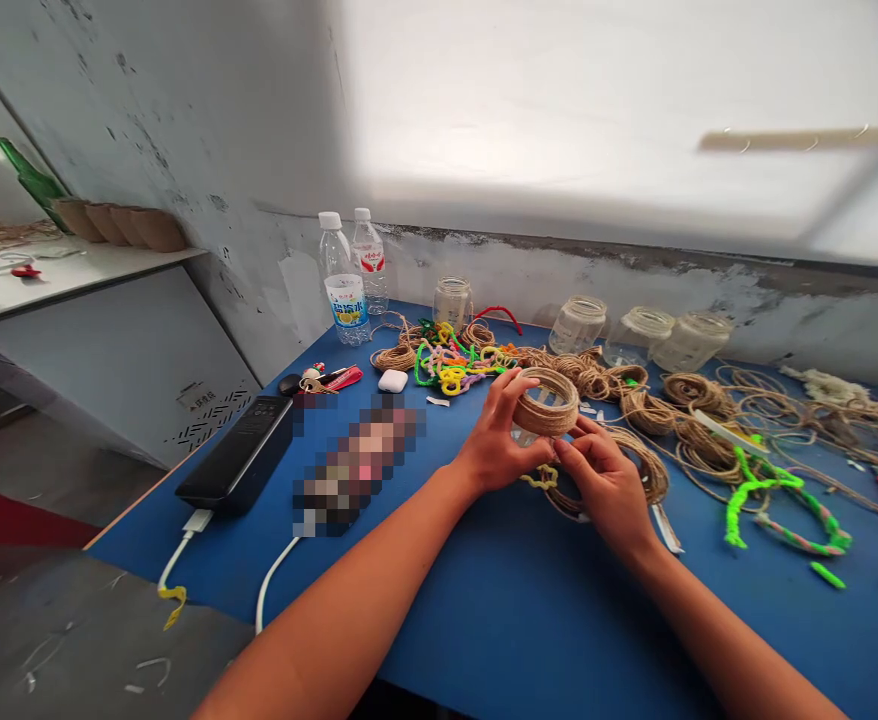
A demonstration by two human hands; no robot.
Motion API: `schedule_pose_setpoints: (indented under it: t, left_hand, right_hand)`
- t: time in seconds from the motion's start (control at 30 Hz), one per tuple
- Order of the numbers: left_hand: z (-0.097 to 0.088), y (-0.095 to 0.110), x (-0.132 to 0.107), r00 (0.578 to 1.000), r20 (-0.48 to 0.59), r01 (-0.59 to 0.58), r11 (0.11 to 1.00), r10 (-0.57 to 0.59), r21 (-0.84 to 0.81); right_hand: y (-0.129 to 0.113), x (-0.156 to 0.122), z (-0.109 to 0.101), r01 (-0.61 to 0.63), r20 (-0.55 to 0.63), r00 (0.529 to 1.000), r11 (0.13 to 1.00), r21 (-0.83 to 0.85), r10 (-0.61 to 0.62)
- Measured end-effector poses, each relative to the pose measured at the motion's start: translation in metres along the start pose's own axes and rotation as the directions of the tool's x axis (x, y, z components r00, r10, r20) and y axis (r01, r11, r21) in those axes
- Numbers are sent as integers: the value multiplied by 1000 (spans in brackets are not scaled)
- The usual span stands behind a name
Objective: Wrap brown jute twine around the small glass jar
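The left hand (505, 430) curls round a twine-wrapped jar (551, 420), thumb and fingers closed on it, holding it tilted above the blue bench (476, 610); take that jar as the dial's centre, twelve towards the wall (296, 270). At five o'clock the right hand (610, 480) has its fingers bent and its fingertips against the jar's lower side; whether they pinch a strand cannot be told. A twine coil (653, 470) lies just beyond, at four. Further out, a looped green fuzzy stem (754, 485) sits between three and four, bare glass jars (578, 325) stand between one and three, coloured fuzzy stems (454, 375) heap at ten, with two plastic bottles (345, 290) behind, and a black power bank (236, 455) lies at nine.
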State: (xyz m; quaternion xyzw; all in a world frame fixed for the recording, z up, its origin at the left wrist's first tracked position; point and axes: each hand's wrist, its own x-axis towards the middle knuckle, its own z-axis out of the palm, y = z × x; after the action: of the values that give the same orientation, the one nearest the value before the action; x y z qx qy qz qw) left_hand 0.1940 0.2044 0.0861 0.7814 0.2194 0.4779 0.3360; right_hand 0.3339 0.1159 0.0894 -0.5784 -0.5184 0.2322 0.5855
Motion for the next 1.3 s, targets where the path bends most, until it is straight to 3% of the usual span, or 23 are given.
schedule_pose_setpoints:
  t: [0.27,0.73,1.3]
  left_hand:
    - [0,2,0,1000,-1,8,1000,-8,-10]
    - [-1,4,0,999,46,20,1000,-20,-10]
    - [1,1,-1,999,15,53,998,-52,-22]
  right_hand:
    - [5,1,-2,-16,8,1000,999,30,15]
    - [4,3,1,81,-46,995,995,-65,-85]
    - [6,2,-1,23,-59,998,1000,-21,-24]
